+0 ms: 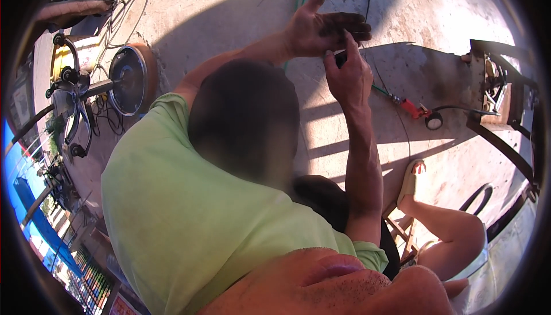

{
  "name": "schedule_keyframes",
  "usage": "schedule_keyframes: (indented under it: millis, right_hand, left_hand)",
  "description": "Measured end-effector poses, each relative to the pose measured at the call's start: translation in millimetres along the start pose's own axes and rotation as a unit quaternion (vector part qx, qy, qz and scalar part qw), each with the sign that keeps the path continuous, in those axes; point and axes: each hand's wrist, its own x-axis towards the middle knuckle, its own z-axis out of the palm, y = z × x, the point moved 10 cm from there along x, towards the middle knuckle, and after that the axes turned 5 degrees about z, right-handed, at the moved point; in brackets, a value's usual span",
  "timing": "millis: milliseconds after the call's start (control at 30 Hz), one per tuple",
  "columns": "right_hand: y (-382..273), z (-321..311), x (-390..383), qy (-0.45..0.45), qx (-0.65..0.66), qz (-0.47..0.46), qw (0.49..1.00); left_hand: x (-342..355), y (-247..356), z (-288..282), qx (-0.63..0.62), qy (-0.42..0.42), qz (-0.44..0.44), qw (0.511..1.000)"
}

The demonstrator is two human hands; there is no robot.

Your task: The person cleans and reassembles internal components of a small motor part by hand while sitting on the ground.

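My left hand (313,31) is open near the upper middle of the head view, palm showing, thumb raised and fingertips dark with grime. Just below and right of it is my right hand (350,74), index finger up at the blackened fingers of the left one, its other fingers curled. A small dark shape (340,58) sits between its thumb and forefinger; I cannot make out what it is. Below the hands, a red air-line tool with a round gauge (412,107) lies on the concrete floor (241,5), joined to a green hose.
A wheeled stool (126,79) lies on its side at left, with cables and a yellow container (69,53). A metal frame with machinery (493,97) stands at right. Another person's bare leg (447,229) in a sandal is at lower right. A blue panel (31,206) shows far left.
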Motion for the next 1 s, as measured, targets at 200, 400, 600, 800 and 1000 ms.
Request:
schedule_keyframes:
  millis: [200, 400, 600, 800, 1000]
  right_hand:
    - [2, 15, -2, -0.062, 0.088, 0.01, 0.994]
    - [-10, -1, -1, -0.007, 0.117, -0.032, 0.993]
    - [-13, 12, -3, -0.066, 0.005, -0.019, 0.998]
    - [-19, 6, -11, -0.038, 0.157, -0.033, 0.986]
    - [-12, 1, -6, 0.008, 0.187, -0.007, 0.982]
  left_hand:
    - [1, -9, -14, -0.078, -0.016, -0.037, 0.996]
    - [-3, -10, 2, -0.028, -0.013, -0.033, 0.999]
    - [-3, -16, -11, -0.054, -0.02, -0.048, 0.997]
    - [-2, -11, -9, -0.064, -0.012, -0.035, 0.997]
    - [-3, -16, -12, -0.221, -0.16, -0.065, 0.96]
